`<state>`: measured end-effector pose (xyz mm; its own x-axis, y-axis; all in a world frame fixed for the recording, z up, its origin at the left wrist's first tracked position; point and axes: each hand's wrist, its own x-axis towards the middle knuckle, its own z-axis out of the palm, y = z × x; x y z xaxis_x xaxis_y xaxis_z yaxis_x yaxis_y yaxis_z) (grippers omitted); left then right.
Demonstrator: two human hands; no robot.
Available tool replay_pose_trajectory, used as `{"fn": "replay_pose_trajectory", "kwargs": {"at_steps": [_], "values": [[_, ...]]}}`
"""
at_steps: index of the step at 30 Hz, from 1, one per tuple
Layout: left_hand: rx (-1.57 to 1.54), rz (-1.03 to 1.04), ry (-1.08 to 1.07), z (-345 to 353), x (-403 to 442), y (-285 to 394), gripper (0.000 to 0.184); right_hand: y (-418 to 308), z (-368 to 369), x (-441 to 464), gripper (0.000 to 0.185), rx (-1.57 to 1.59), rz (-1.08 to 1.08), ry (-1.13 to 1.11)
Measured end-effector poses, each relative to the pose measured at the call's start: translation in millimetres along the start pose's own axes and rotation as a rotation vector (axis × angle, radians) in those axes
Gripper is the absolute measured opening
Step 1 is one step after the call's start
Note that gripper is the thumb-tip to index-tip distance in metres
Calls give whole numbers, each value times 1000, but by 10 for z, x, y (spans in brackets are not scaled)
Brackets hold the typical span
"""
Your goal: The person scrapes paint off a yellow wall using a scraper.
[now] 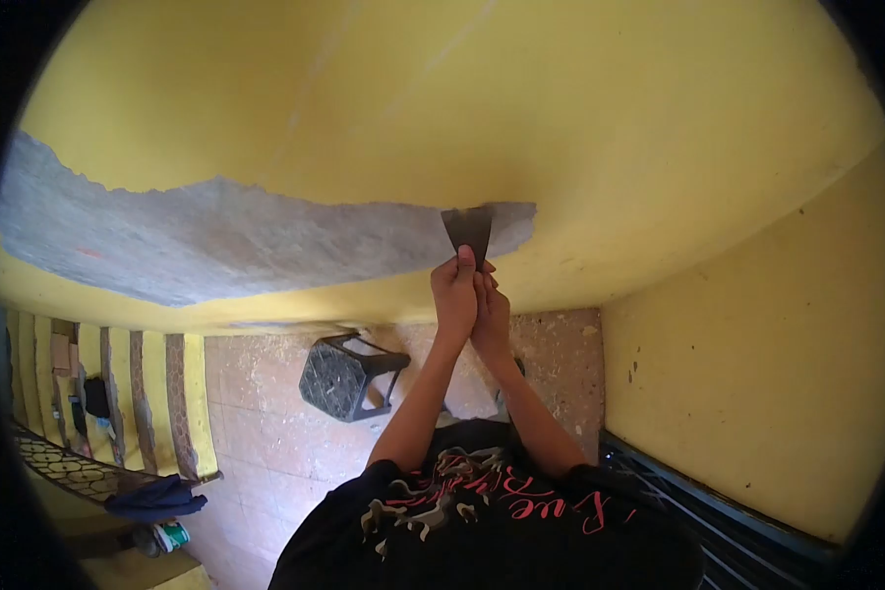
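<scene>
A dark flat-bladed paint scraper [468, 231] points up against the wall, its wide edge at the top border of a bare grey patch [265, 241] in the yellow paint. My left hand [455, 290] is closed around the scraper's handle, with the thumb laid along the base of the blade. Pressed close on the right side, my right hand [492, 303] is also wrapped at the handle, its fingers partly hidden behind the left hand. The handle itself is covered by both hands.
Below the wall, a dark plastic stool [336, 382] stands on the paint-flecked tiled floor [256, 418]. Yellow-edged stairs [157, 393] with a metal railing [69, 467] lie left, a dark blue cloth [157, 499] hanging there. Another yellow wall [757, 364] rises at right, near dark metal bars [698, 521].
</scene>
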<state>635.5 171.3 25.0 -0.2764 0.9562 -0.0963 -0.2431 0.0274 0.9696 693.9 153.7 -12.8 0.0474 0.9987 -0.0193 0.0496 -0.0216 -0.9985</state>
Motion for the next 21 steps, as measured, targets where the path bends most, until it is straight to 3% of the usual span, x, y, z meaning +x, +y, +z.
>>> {"fn": "replay_pose_trajectory", "kwargs": {"at_steps": [2, 4, 6, 9, 14, 21], "values": [[-17, -29, 13, 56, -109, 201, 52, -445, -68, -63, 38, 122, -130, 47], [-46, 76, -45, 134, -60, 382, 51, -312, -33, -58, 37, 104, -111, 65], [11, 26, -18, 14, -39, 46, 51, -70, 21, 19, 37, 97, -124, 85], [8, -144, 2, -120, -123, -177, 52, 243, 64, -170, 36, 64, 25, 51], [-11, 31, -42, 50, -96, 176, 52, -187, -43, -89, 35, 103, -85, 55], [78, -84, -31, -16, -128, 62, 51, -165, -47, -181, 38, 104, 82, 89]]}}
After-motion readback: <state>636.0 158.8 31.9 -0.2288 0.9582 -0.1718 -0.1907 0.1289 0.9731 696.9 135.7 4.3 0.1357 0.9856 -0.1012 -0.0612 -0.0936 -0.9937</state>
